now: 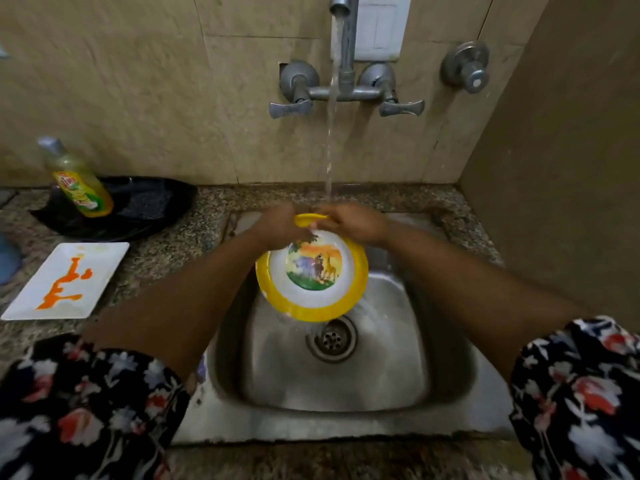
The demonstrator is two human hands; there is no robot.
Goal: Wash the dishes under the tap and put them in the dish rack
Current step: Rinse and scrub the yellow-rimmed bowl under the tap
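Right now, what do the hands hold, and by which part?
Both the left hand and the right hand grip the yellow-rimmed plate at its far upper rim, under the tap water.

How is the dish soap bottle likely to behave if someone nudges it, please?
The bottle is tall and narrow and already looks tilted on the black pan, so it would probably tip easily. It seems to be plastic and mostly full, so likely fairly heavy for its size, not fragile.

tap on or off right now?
On. A stream of water falls from the tap spout onto the hands, left hand and right hand, holding the yellow-rimmed plate over the sink.
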